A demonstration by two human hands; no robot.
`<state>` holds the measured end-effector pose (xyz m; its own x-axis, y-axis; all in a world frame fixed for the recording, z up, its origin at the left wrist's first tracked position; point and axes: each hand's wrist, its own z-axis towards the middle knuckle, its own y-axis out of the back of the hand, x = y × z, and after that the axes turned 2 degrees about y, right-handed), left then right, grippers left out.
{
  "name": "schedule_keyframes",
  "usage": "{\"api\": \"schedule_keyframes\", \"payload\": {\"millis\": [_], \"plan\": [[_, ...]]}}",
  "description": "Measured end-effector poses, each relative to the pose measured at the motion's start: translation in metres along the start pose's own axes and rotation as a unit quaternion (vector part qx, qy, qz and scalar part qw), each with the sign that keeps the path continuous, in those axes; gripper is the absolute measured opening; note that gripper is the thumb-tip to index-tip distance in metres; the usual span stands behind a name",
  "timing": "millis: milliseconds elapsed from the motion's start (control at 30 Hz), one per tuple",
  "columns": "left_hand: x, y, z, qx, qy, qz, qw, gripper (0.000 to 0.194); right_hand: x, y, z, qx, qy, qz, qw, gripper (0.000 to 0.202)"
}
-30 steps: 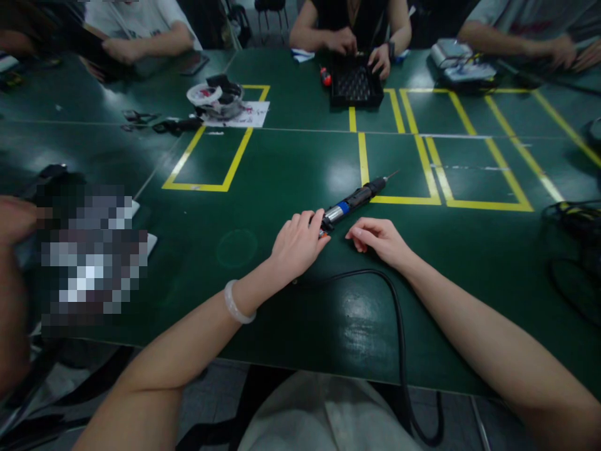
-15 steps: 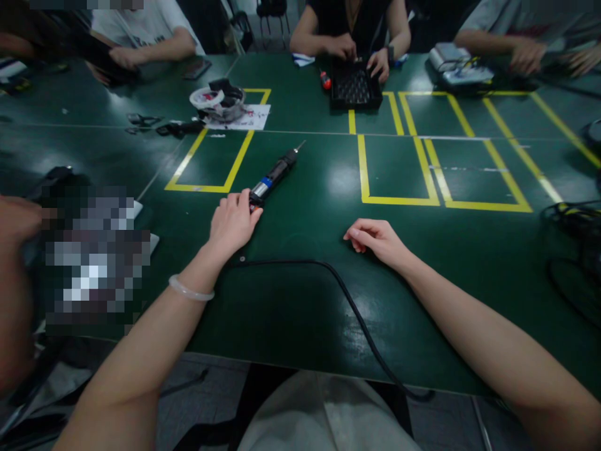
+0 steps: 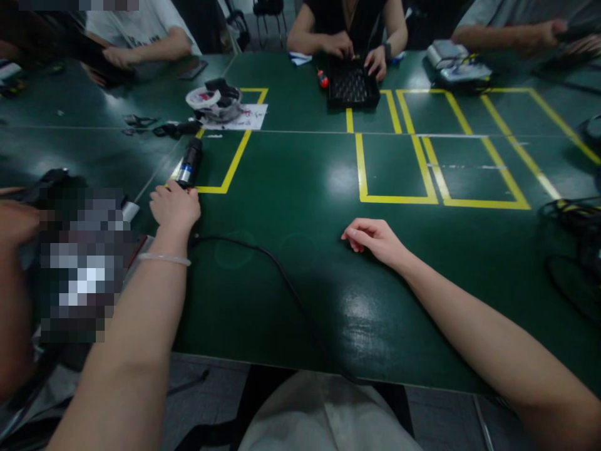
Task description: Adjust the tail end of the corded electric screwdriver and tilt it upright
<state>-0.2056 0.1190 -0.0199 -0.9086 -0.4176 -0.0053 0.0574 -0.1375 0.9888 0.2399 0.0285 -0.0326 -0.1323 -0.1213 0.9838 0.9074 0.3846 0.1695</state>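
Note:
My left hand is closed around the rear end of an electric screwdriver, a black tool with a silver and blue band. Its front points away from me, over the left side of a yellow-taped frame. From behind the hand a black cord runs across the green table to the front edge. My right hand rests on the table at right of centre, fingers curled in, with nothing visible in them.
A clear bag with a tape roll lies on a white paper. Across the table, a person's hands work at a black tray, beside a red tool. Coiled black cables lie at right. Another person's arm is close at left.
My left hand has moved left with the electric screwdriver, which has turned from pointing right to pointing nearly straight away. The cord has been drawn left. My right hand has stayed put.

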Motion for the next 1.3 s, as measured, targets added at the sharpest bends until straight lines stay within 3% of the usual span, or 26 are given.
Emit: {"api": "schedule_keyframes", "payload": {"millis": [167,500,667,900,1100,1300], "plan": [[0.011,-0.006,0.013,0.001,0.019,-0.012,1.0,0.094,0.0,-0.001,0.0,0.002,-0.004,0.001,1.0,0.041],[0.019,-0.007,0.012,0.005,-0.006,0.008,1.0,0.11,0.001,-0.001,-0.001,0.012,-0.004,-0.008,1.0,0.04],[0.013,0.0,0.005,-0.008,-0.01,-0.003,1.0,0.092,0.001,-0.002,0.0,0.01,0.002,-0.016,1.0,0.04],[-0.014,0.009,-0.019,-0.022,0.003,0.041,0.999,0.052,0.0,-0.003,0.0,0.015,0.008,-0.023,1.0,0.041],[-0.044,0.013,-0.061,-0.023,-0.087,0.038,0.995,0.052,0.002,-0.004,0.002,0.014,0.013,-0.027,0.999,0.037],[-0.089,0.027,-0.112,-0.001,-0.199,0.023,0.98,0.048,-0.002,-0.005,0.002,0.009,0.019,-0.031,0.999,0.035]]}}
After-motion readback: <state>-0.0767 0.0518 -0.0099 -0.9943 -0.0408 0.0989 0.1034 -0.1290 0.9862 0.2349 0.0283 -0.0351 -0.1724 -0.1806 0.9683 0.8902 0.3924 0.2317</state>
